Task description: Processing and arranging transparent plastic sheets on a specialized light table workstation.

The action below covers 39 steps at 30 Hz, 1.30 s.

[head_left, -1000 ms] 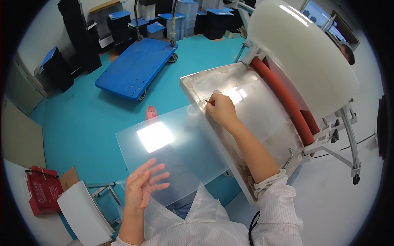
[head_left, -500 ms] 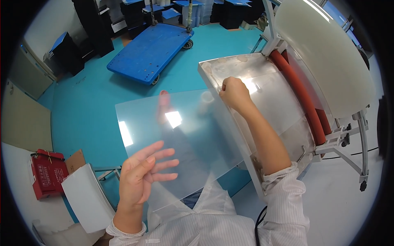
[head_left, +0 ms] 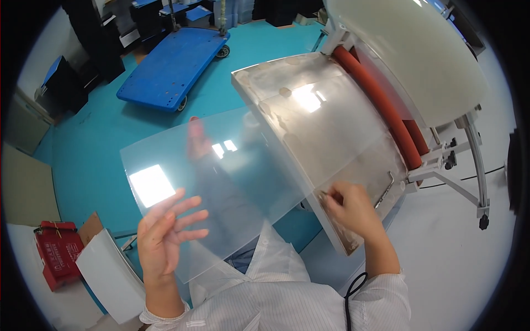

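The clear, flexible plastic sheet [head_left: 221, 182] lies spread between both hands, its right part resting on the curved, shiny metal plate [head_left: 331, 138] of a press. The left hand [head_left: 163, 234] has its fingers [head_left: 185, 218] released and spread flat against the sheet's near left edge. The right hand [head_left: 353, 209] pinches the sheet's near right corner against the plate's lower edge. Beyond the right fingers runs a red rubber roller [head_left: 386, 105] under a white curved cover [head_left: 414, 49]. Far beyond the left fingers stands a blue flat trolley [head_left: 171, 69] on the teal floor [head_left: 88, 149].
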Tool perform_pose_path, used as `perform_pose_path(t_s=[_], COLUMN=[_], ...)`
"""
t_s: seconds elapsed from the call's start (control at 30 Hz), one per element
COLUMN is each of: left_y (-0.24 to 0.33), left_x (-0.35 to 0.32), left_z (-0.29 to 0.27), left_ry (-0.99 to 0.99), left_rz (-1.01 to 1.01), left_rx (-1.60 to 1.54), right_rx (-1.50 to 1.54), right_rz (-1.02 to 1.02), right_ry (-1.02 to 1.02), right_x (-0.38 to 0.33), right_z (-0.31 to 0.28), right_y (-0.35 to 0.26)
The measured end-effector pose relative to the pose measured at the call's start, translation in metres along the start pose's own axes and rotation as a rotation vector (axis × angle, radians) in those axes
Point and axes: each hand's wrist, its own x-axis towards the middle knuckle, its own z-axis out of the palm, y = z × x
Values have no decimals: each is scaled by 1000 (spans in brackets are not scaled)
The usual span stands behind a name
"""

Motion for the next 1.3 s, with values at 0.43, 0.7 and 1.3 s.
perform_pose_path(t_s=[0.43,0.7,1.3], left_y=[-39,-49,-68], left_x=[-32,-12,-6], left_z=[-54,-20,-13], left_ry=[241,317,221], left_rz=[62,41,-64], left_rx=[-62,-59,11], right_rx=[635,594,544], right_rz=[-30,-54,-203], right_ry=[306,367,340], right_x=[63,61,52], right_z=[41,41,31], right_y=[22,28,25])
